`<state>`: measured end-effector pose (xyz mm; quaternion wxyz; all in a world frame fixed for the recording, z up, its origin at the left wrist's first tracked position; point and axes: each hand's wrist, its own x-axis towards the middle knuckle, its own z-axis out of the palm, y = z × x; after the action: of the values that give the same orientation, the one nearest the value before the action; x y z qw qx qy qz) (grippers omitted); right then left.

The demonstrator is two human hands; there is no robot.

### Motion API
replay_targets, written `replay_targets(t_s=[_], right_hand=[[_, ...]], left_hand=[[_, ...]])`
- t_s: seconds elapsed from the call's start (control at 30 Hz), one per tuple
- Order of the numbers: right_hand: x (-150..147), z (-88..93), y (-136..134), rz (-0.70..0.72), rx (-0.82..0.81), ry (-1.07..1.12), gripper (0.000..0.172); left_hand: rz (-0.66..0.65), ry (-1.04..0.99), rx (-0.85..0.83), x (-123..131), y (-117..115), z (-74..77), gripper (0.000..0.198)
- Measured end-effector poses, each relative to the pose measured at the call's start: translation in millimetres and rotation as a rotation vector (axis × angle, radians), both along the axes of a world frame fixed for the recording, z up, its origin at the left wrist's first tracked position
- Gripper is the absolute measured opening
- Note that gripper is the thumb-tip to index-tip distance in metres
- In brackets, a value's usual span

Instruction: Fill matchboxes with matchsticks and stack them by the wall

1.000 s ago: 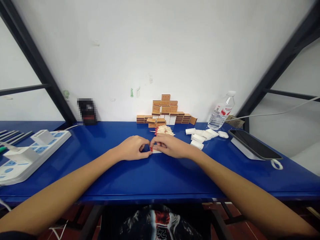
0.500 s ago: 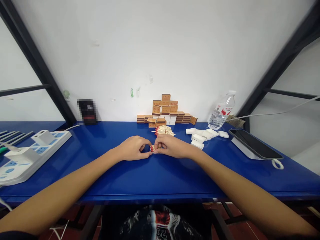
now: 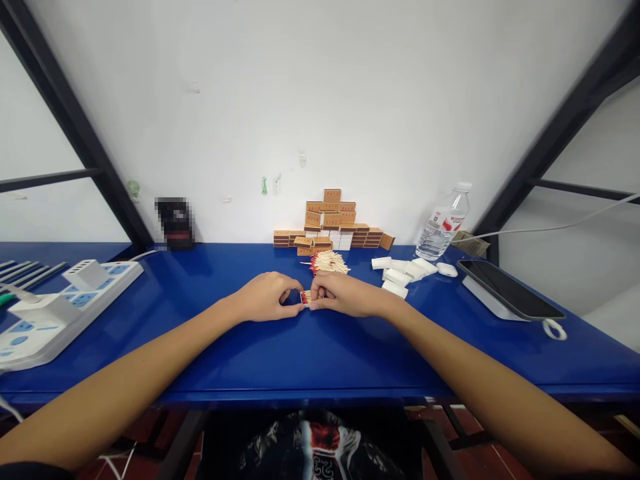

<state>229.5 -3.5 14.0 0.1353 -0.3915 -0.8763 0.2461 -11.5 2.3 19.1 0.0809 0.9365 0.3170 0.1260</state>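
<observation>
A small white tray of red-headed matches lies on the blue table between my hands. My left hand grips its left end between thumb and forefinger. My right hand has its fingers curled together over the tray's right part and hides that end; whether it pinches a match is too small to tell. Just behind my right hand lies a pile of loose matches, heads to the left. Brown matchboxes are stacked against the wall behind the pile.
White tray pieces lie to the right, near a water bottle and a white earphone case. A tablet rests on a stand at the far right. On the left are a power strip and a dark blurred object.
My right hand has shifted slightly to the right, showing a little more of the matches in the tray. My left hand keeps its place.
</observation>
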Motion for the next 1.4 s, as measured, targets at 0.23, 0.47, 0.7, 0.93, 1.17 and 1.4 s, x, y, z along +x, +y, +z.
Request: replay_targets(t_s=[0.23,0.47,0.7,0.93,1.17,1.4], right_hand=[[-0.6,-2.1,1.6,-0.01,0.0,-0.003,0.014],[0.1,-3.0,2.4,-0.013,-0.02,0.012,0.016],[1.2,-6.1,6.3,-0.004,-0.057,0.063,0.016],[6.5,0.7,9.1,-0.038,0.095,0.129,0.023],[34.6,-9.9,30.4,-0.257,0.296,-0.112,0.013],[20.2,1.6,18.2,-0.079,0.316,0.087,0.011]], left_hand=[[0.005,0.006,-0.007,-0.5,0.7,-0.7,0.023],[0.01,0.008,-0.013,0.2,0.8,-1.1,0.023],[0.002,-0.003,-0.011,0.2,-0.3,0.5,0.022],[0.008,0.012,-0.015,0.4,0.4,-0.9,0.027],[0.011,-0.004,-0.023,0.0,-0.7,0.4,0.031],[0.026,-0.002,-0.023,0.1,0.9,-2.6,0.037]])
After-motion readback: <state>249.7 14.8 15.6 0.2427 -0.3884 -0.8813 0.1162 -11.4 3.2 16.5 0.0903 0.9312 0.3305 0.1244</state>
